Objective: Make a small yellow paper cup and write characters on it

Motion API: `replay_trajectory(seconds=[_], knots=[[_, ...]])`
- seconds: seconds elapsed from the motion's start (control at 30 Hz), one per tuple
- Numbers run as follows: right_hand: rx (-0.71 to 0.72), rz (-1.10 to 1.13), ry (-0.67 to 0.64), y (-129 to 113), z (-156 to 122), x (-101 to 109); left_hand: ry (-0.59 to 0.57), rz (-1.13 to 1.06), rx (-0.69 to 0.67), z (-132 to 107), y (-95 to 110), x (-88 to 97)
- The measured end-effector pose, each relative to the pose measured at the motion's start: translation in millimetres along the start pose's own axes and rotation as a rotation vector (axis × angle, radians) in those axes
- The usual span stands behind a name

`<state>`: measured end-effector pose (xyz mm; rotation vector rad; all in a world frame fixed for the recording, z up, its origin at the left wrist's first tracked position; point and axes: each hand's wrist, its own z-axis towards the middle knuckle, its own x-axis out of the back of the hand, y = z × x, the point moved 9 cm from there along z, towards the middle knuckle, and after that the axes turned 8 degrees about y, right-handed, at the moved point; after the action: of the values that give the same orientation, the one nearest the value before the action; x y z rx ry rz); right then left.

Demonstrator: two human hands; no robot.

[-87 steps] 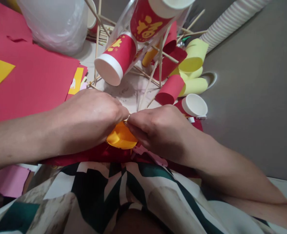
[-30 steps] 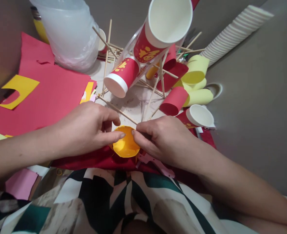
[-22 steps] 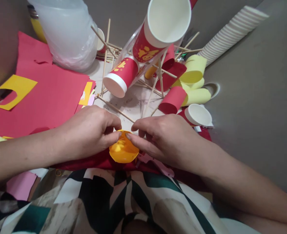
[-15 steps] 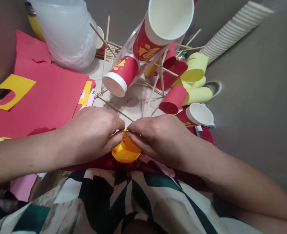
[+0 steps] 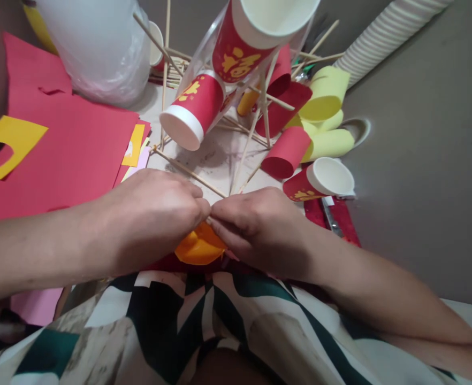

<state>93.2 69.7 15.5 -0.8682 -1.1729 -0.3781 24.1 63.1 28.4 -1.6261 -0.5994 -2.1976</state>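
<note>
A shiny orange paper piece (image 5: pixel 200 247), rounded and cupped in shape, is held low in front of my lap. My left hand (image 5: pixel 159 214) pinches its upper edge, the fingers curled shut. Against it, fingertip to fingertip, my right hand (image 5: pixel 256 224) grips the same edge between thumb and forefinger. The exact fold between the fingertips is hidden. Just beyond my hands runs a wooden stick (image 5: pixel 190 172), part of a stick frame. Red paper cups (image 5: pixel 191 112) with yellow prints hang tilted within that frame, partly behind clear plastic.
Red paper sheets (image 5: pixel 79 149) with a cut yellow piece (image 5: pixel 17 147) lie at left, below a white plastic bag (image 5: pixel 95 53). Paper rolls in yellow (image 5: pixel 326 93) and red (image 5: pixel 286 152), a red cup (image 5: pixel 318 179) and scissors (image 5: pixel 332 220) are at right. Stacked cups (image 5: pixel 392 37) lean on the wall.
The view has shifted slightly. My left fingers have closed further over the top of the orange paper piece, and its upper edge is now more covered.
</note>
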Motion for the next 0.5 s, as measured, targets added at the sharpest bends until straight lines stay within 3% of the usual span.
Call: replay_trajectory(seconds=[0.13, 0.3, 0.4, 0.5], knots=[[0.044, -0.059, 0.023, -3, -2, -1, -0.067, 0.054, 0.047, 2, 2, 2.3], [0.024, -0.109, 0.027, -3, -1, -1, -0.168, 0.023, 0.199, 2, -7, 0.2], [-0.054, -0.079, 0.043, 2, 0, 1, -0.126, -0.128, 0.345, 0, -21, 5.4], [-0.132, -0.025, 0.057, 8, 0, 3, 0.006, -0.248, 0.469, -4, -35, 20.8]])
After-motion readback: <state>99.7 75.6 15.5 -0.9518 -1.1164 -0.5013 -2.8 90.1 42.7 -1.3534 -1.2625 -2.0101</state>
